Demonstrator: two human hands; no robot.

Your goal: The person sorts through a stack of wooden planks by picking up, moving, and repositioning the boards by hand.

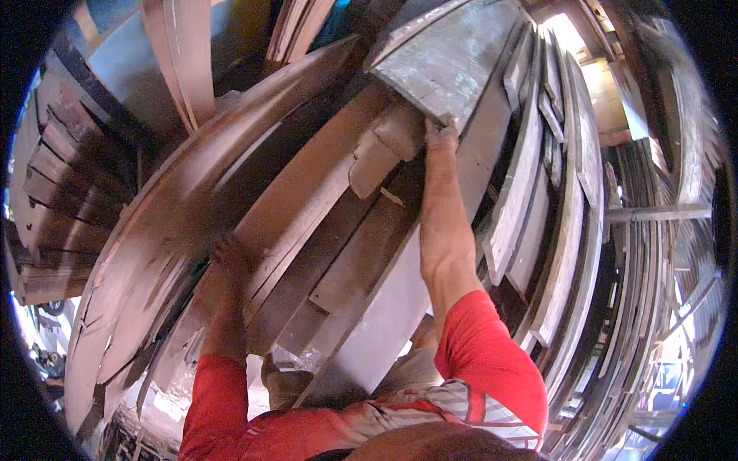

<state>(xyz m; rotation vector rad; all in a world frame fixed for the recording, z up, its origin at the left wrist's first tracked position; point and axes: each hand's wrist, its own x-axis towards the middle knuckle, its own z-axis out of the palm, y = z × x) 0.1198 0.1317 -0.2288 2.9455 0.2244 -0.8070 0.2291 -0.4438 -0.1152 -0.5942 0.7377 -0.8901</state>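
Lower centre of frame: red sleeves and a striped apron edge of the person, both forearms running up from the bottom edge.

Left hand (229, 257), left of centre: fingers spread and laid flat against a long brown plank (300, 200) that slants from lower left to upper right. The hand is motion-blurred, so whether any finger hooks the plank's edge cannot be told; it reads as pressing, not clenched.

Right hand (440, 134), upper centre: arm stretched full length, fingers curled shut over the lower corner of a grey weathered board (453, 65). That board lies in the upper centre to upper right of the frame, tilted, its broad face toward the camera (surface blotched grey-green).

Just left of the right hand, a short pale wood block (384, 150) rests against the plank stack, touching the grey board's lower edge.

Right third of frame: a rack of pale planks (565, 230) standing on edge, close-packed, bending with the lens.

Far left: stacked dark timber ends (58, 192), stepped one over another.

Upper right corner: a bright opening (569, 34), overexposed.
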